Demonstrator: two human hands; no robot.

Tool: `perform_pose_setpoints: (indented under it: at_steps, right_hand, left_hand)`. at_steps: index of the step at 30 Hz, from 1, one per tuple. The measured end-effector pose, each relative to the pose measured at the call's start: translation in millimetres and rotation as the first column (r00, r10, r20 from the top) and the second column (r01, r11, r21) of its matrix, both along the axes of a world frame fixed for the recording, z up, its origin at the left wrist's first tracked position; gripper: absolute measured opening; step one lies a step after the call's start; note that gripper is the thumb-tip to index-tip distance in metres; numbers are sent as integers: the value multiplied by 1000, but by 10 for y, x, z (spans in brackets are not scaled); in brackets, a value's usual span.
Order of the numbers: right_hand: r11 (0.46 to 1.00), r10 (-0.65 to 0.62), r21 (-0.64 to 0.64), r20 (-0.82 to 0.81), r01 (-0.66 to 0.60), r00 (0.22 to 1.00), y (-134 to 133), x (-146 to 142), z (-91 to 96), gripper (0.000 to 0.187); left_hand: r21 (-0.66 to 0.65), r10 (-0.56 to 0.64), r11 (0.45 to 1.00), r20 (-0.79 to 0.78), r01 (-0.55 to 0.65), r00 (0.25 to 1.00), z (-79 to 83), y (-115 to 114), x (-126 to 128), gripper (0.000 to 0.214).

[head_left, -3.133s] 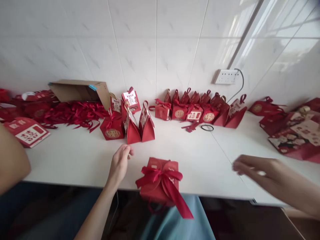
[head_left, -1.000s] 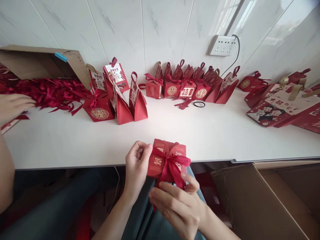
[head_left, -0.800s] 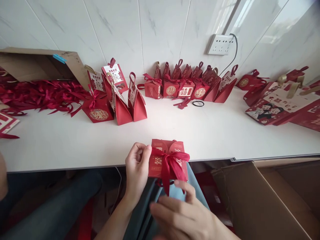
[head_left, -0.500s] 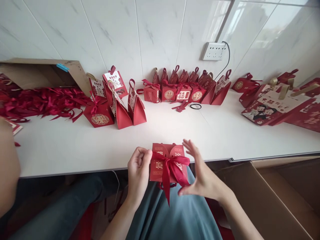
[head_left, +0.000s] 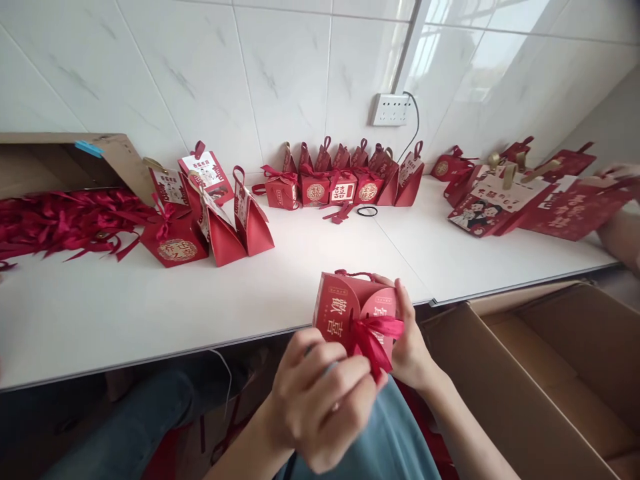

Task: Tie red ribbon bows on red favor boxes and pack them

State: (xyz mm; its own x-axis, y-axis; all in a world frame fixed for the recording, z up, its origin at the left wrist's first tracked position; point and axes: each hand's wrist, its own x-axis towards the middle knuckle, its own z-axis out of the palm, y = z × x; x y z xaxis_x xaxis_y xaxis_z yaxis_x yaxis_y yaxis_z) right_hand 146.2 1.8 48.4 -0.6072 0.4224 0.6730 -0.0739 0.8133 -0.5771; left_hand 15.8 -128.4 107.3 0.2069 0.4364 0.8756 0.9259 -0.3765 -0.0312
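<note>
A red gift box (head_left: pixel 336 303) with gold lettering and rounded flaps is held over my lap, tilted, near the table's front edge. Across its front runs a dark red ribbon bow (head_left: pixel 373 337). My left hand (head_left: pixel 325 393) has its fingers closed on the lower part of the bow, in front of the box. From the right side, my right hand (head_left: pixel 413 347) grips the box, its fingers partly hidden behind it. A twisted red cord handle (head_left: pixel 356 274) shows at the box's top edge.
Several finished red boxes (head_left: pixel 315 191) stand along the wall. Tent-shaped boxes (head_left: pixel 225 233) and a heap of red ribbons (head_left: pixel 65 223) are at left. Red gift bags (head_left: pixel 500 200) stand at right, where another person's hand (head_left: pixel 620 220) reaches in. An open carton (head_left: pixel 540 373) sits below.
My right hand has closed on the box, and my left hand has moved from its left edge to the bow. The box is turned and tilted. Another person's hand has appeared at right.
</note>
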Motion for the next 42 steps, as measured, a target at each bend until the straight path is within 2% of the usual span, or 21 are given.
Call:
perform_pose_setpoints:
  at_steps: [2,5,8,12,14,16,18,20,21,24,28,30,32,33,35,36,39,42]
  right_hand:
    - [998,-59,-3,-52,59,997,-14,59,21,95]
    - [992,-125,-18,-76,124,989,-35,158,58,92]
    - [993,-117,-38,-107,114,987,-41,261,89,86]
    - [991,-130,-8,-147,130,981,-19,415,134,91]
    - [983,-177,32,-144,183,974,-6,509,177,94]
    - [969,-232,60,-98,238,968,-3,618,234,96]
    - [952,-299,72,-7,299,954,-9,743,291,100]
    - [925,-377,85,82,371,922,-18,887,335,103]
    - [908,-417,92,112,408,902,-21,966,350,103]
    - [865,-501,56,153,498,852,-15,1230,388,109]
    - [814,-560,-98,128,572,819,19,1609,459,118]
    - [803,-534,-258,87,537,841,47,1784,490,111]
    - [771,-447,-494,29,402,894,85,1937,504,87]
    - [728,-394,-609,4,314,919,107,2004,506,74]
    - [622,-317,-761,-29,185,948,151,2118,514,69]
    - [574,-299,-806,-45,143,953,170,2164,524,72]
    - [484,-299,-875,-143,21,943,205,2258,583,71]
    - [355,-315,-926,-247,-127,916,220,2306,623,65]
  left_hand:
    - [41,-35,998,-67,38,997,40,31,76,12]
    - [41,-93,995,-44,95,995,87,72,177,10]
    - [36,-125,991,-12,126,992,152,93,260,11]
    - [29,-167,986,8,167,986,190,124,340,13]
    - [19,-194,981,120,194,974,157,171,346,15]
    - [-1,-122,992,337,129,934,103,253,314,16]
    - [-135,76,991,534,-5,842,49,371,253,12]
    - [-354,281,932,580,-75,765,5,507,186,15]
    - [-450,342,890,560,-69,755,-15,575,159,19]
    - [-598,367,801,489,-2,791,-87,758,135,26]
    - [-642,262,761,431,90,863,-218,970,218,24]
    - [-663,199,736,401,134,894,-289,1078,277,21]
    - [-695,155,700,373,165,915,-364,1185,332,20]
    - [-704,135,688,362,176,922,-405,1237,355,20]
    - [-692,98,699,345,182,934,-495,1335,385,20]
    - [-671,82,721,335,176,939,-543,1383,392,21]
    - [-598,96,796,279,94,955,-679,1523,379,22]
    - [-603,169,798,190,-21,967,-764,1643,343,27]
